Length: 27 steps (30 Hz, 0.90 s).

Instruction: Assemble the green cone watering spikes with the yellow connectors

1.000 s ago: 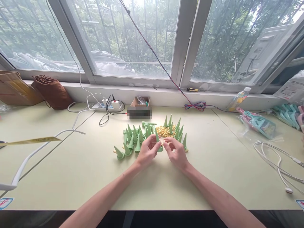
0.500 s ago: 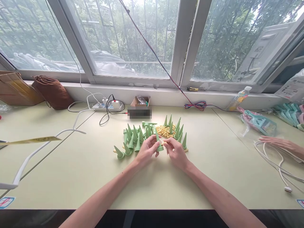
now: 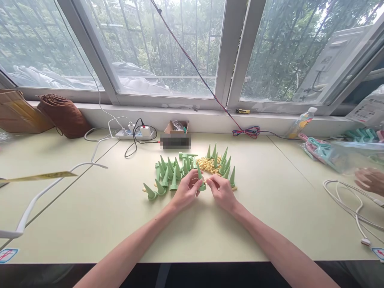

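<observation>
My left hand [image 3: 188, 189] is closed around a green plastic plant-watering spike [image 3: 199, 176], its pointed tip upward and its wider collar low. Close on its right, my right hand [image 3: 221, 191] pinches a small yellowish piece [image 3: 205, 182] against the spike's side; the fingers hide most of that piece. To the left and behind stand several more green spikes [image 3: 174, 182], some with yellow pieces at the side. Beyond my hands lies a heap of small yellow pieces [image 3: 207, 164], with further green spikes [image 3: 232, 177] along its right side.
A small open carton [image 3: 179, 127] and a power strip [image 3: 136, 134] stand by the window ledge. Farther right are a drink bottle [image 3: 301, 123], a coiled white cable [image 3: 357, 200] and another person's blurred hand [image 3: 370, 182]. A white cord [image 3: 60, 180] runs along the left.
My right fingers stay at the spike's side, and the spike has shifted only slightly. At the far right, the other person's hand has moved off the cable, and a clear plastic bag appears above it.
</observation>
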Each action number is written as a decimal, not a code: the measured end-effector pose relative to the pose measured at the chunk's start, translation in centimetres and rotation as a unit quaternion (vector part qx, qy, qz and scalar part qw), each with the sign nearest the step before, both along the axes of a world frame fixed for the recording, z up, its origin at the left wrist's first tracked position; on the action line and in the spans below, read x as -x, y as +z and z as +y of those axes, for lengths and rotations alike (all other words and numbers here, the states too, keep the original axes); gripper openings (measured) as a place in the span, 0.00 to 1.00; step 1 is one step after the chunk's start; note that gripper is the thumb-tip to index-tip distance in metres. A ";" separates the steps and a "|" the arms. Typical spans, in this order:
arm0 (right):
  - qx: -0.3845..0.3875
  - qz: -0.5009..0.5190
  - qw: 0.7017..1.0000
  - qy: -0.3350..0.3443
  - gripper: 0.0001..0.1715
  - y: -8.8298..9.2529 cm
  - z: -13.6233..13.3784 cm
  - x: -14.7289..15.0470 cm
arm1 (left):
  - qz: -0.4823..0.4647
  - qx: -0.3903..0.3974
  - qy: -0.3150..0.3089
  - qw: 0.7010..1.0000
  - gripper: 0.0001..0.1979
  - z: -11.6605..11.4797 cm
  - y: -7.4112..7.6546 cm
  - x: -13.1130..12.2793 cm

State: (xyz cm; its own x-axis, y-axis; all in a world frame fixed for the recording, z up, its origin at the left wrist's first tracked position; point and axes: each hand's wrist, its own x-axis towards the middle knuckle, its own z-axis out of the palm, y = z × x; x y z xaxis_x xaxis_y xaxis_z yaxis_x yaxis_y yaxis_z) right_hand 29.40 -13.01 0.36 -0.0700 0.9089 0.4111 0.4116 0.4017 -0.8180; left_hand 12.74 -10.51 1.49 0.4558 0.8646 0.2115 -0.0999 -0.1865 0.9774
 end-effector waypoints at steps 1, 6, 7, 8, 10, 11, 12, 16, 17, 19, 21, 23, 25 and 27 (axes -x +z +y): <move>0.008 0.003 1.000 0.000 0.19 0.0 0.0 0.0 | 0.005 -0.010 0.000 1.000 0.15 0.0 -0.1 0.0; 0.069 0.038 0.997 0.001 0.23 0.2 -0.2 0.1 | 0.064 -0.093 0.013 0.994 0.11 0.1 -0.6 0.3; 0.087 0.050 0.995 0.006 0.23 0.2 -0.2 0.1 | 0.080 -0.114 0.018 0.990 0.10 0.1 -0.6 0.3; 0.105 0.065 0.992 0.013 0.24 0.2 -0.2 0.1 | 0.097 -0.137 0.023 0.986 0.09 0.1 -0.7 0.4; 0.139 0.103 0.984 0.029 0.25 0.1 0.0 0.1 | 0.137 -0.187 0.042 0.972 0.08 0.0 -0.7 0.4; 0.153 0.125 0.980 0.037 0.26 0.0 0.0 0.1 | 0.156 -0.211 0.053 0.963 0.08 0.0 -0.7 0.4; 0.165 0.146 0.974 0.045 0.26 -0.1 0.1 0.1 | 0.171 -0.232 0.065 0.955 0.08 0.1 -0.7 0.4; 0.182 0.181 0.965 0.057 0.27 -0.5 0.4 0.3 | 0.176 -0.236 0.078 0.952 0.08 0.1 -0.6 0.3; 0.176 0.172 0.968 0.055 0.27 -0.5 0.4 0.3 | 0.159 -0.210 0.070 0.962 0.08 0.1 -0.5 0.2; 0.155 0.142 0.977 0.042 0.26 -0.4 0.4 0.4 | 0.106 -0.131 0.048 0.984 0.10 0.1 -0.2 0.1; 0.126 0.108 0.986 0.026 0.25 -0.1 0.2 0.5 | 0.047 -0.044 0.032 0.997 0.13 0.1 0.3 0.1; 0.091 0.082 0.992 0.016 0.23 0.3 0.0 0.5 | 0.006 0.022 0.025 0.999 0.17 0.1 0.8 0.0; 0.056 0.063 0.996 0.026 0.20 0.7 -0.1 0.3 | -0.020 0.063 0.020 0.998 0.19 0.1 1.1 0.0; 0.032 0.042 0.998 0.042 0.18 0.8 -0.2 0.2 | -0.038 0.086 0.012 0.995 0.19 0.2 1.3 0.0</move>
